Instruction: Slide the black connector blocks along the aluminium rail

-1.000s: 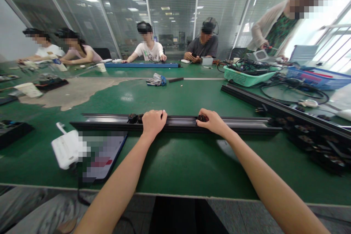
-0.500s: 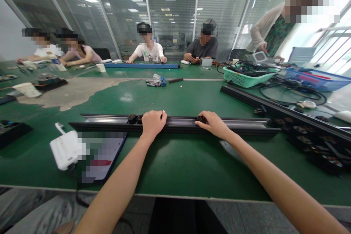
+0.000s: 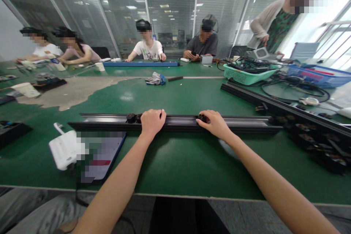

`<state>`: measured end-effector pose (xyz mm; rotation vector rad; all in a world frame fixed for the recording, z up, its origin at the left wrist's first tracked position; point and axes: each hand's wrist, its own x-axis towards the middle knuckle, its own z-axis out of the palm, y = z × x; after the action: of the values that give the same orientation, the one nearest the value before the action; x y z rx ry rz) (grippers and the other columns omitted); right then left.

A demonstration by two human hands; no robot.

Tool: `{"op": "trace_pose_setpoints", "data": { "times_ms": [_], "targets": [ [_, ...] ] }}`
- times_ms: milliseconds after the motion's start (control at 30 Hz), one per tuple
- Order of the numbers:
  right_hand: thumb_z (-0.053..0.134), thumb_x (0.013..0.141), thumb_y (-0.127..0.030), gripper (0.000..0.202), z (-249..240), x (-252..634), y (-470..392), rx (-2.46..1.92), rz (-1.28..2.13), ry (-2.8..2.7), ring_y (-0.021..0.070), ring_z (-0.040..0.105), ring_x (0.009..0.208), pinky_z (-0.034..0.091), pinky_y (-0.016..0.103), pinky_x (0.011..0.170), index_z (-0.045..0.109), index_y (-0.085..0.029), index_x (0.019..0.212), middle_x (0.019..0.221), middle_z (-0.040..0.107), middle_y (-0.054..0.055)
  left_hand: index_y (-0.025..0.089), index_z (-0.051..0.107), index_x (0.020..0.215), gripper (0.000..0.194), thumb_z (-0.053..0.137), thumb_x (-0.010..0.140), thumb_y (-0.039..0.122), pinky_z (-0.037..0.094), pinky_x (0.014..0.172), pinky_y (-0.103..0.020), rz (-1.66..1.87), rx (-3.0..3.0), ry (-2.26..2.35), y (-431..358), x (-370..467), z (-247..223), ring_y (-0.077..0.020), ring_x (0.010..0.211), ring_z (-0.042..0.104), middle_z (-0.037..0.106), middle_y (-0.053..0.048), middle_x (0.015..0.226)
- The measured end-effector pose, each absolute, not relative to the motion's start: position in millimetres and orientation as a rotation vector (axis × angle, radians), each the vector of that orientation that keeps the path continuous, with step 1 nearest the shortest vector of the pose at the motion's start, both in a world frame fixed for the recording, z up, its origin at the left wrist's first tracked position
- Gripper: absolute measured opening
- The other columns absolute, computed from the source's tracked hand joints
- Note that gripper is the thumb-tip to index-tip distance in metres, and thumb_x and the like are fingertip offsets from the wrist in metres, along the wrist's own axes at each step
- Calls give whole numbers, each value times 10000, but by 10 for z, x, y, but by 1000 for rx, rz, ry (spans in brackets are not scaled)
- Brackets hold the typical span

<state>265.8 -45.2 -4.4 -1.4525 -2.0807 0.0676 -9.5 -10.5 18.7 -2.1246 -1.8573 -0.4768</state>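
A long black metal channel rail (image 3: 181,121) lies crosswise on the green table in front of me, its bright inner groove facing up. My left hand (image 3: 152,123) is closed over the rail left of its middle; the fingers curl out of sight at the far side. Small round black parts (image 3: 131,117) sit in the groove just left of that hand. With thumb and fingers bent, my right hand (image 3: 215,123) grips a small black part (image 3: 203,118) in the groove, right of the middle. The palm side of both hands is hidden.
Left of my arms lie a white device (image 3: 64,150) and a phone-like slab (image 3: 105,157). More black rails (image 3: 255,100) and dark parts lie at right, near a green basket (image 3: 244,75) and a blue basket (image 3: 320,75). Several people sit or stand across the table.
My right hand has shifted slightly to the right, and more of the small black part shows between its fingers. The left hand keeps its grip on the rail.
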Motion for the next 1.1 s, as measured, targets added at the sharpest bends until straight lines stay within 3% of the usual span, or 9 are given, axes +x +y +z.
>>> {"op": "trace_pose_setpoints", "data": {
  "times_ms": [1100],
  "targets": [
    [544,886,-451,263,-54,2692,-461,-1402,63,-2080,203,531,764,381,323,744,616,-200,919,770,599,41,163,766,866,565,272,965,417,405,696,-338,-532,-2077,-1844,-129,-100,129,-267,803,657,709,-145,860]
  ]
}}
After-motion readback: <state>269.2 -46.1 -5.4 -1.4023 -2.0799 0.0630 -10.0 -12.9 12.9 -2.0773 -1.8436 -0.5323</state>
